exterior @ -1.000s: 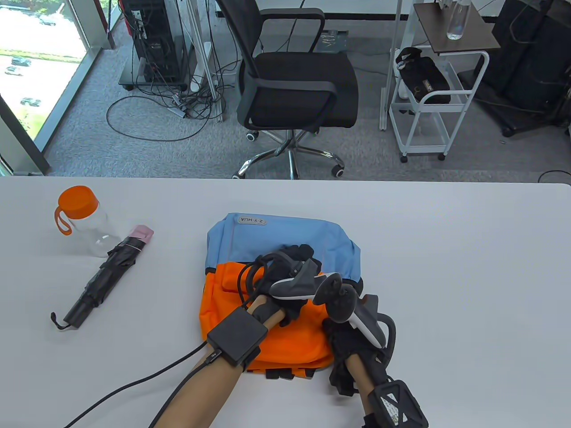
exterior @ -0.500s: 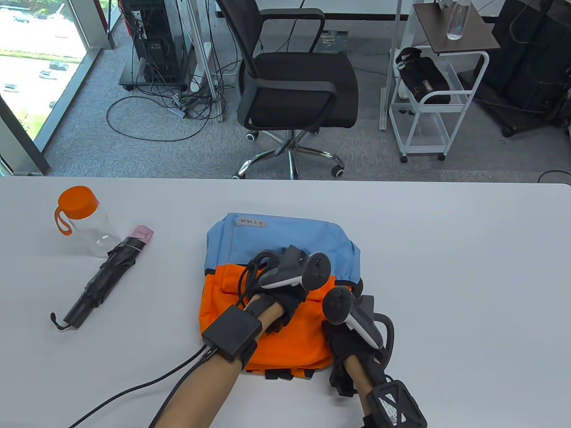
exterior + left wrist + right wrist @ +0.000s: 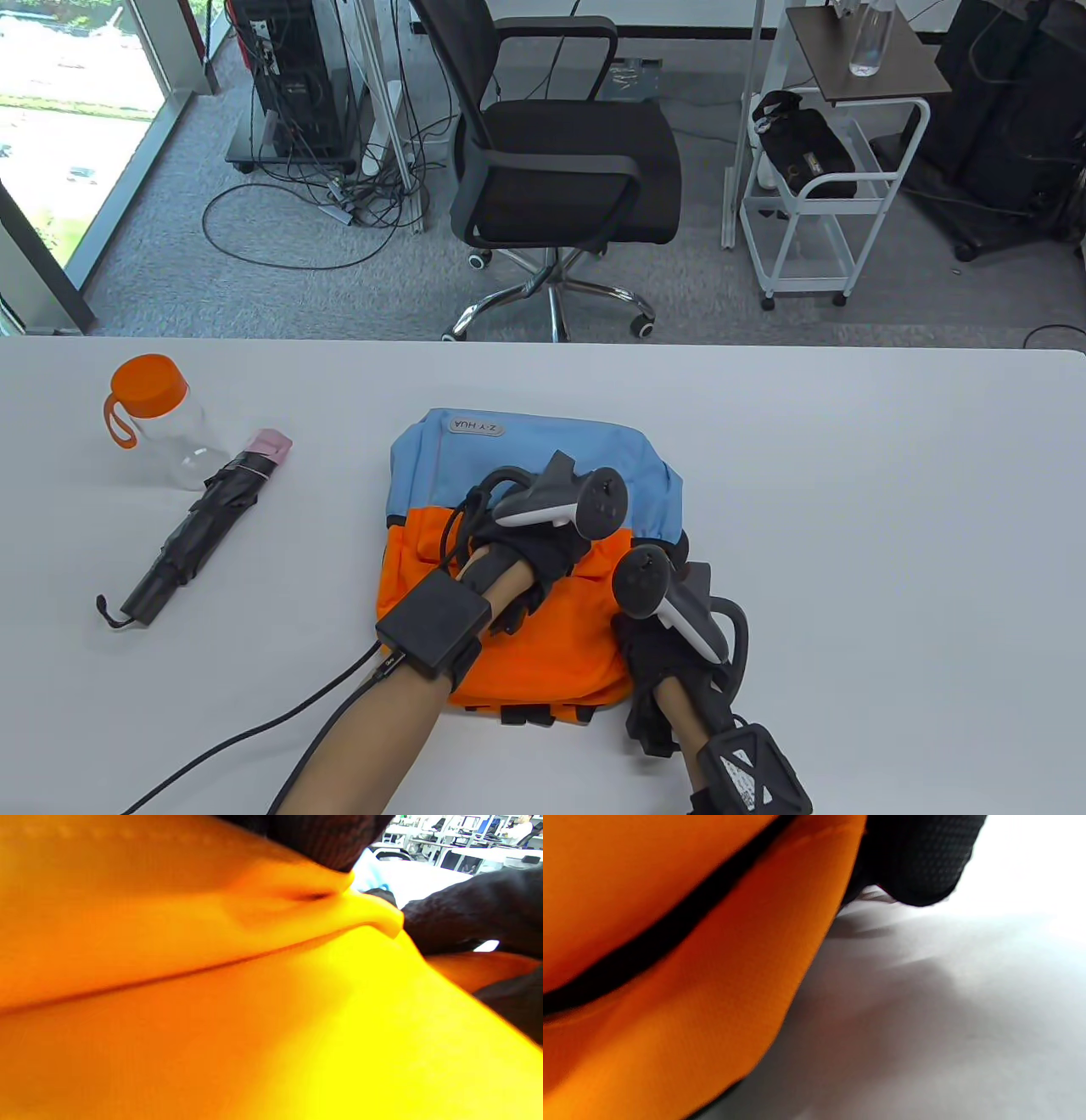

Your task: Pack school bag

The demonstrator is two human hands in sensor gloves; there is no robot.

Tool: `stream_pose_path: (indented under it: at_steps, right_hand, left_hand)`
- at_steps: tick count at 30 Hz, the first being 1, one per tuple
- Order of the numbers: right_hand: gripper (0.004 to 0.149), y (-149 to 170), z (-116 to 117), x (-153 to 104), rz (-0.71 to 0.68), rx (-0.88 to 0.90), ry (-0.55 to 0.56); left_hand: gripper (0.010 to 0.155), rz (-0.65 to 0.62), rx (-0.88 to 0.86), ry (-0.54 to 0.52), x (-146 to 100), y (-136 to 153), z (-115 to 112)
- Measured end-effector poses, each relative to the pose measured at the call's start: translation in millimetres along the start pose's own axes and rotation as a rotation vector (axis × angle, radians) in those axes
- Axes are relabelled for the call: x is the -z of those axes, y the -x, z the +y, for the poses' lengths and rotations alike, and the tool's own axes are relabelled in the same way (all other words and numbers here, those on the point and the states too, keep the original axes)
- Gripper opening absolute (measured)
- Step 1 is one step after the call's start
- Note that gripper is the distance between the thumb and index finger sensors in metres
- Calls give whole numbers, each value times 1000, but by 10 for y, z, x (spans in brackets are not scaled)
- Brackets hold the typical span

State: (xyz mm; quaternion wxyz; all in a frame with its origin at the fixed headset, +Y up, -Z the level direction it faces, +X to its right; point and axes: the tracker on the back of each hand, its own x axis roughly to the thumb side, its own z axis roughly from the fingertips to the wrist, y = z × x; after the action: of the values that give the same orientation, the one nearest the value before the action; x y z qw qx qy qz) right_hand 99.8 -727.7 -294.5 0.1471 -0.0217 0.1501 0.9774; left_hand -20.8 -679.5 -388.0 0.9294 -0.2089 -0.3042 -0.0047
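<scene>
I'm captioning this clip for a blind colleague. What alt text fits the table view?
Two gloved hands, left hand and right hand, rest on an orange and blue school bag lying flat on a white table. A folded black umbrella and an orange-lidded clear bottle lie to the left.

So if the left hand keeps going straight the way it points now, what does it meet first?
The left hand lies on the school bag, pointing toward the far right. Ahead comes the bag's blue upper panel, then bare table. Height above the fabric is unclear.
</scene>
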Motion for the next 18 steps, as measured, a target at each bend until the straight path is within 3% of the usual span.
stream_pose_path:
  at_steps: [3, 10, 14, 18]
  right_hand:
    - [77, 2, 1, 8, 2, -2, -1]
    - [77, 16, 9, 22, 2, 4, 8]
    - [77, 25, 11, 30, 5, 8, 10]
    - [76, 17, 17, 21, 6, -10, 19]
  left_hand:
    - [44, -57, 29, -79, 2, -2, -33]
    - [34, -117, 434, -205, -94, -166, -8]
    - [35, -137, 378, -304, -171, -102, 0]
    - [47, -85, 205, -276, -175, 11, -44]
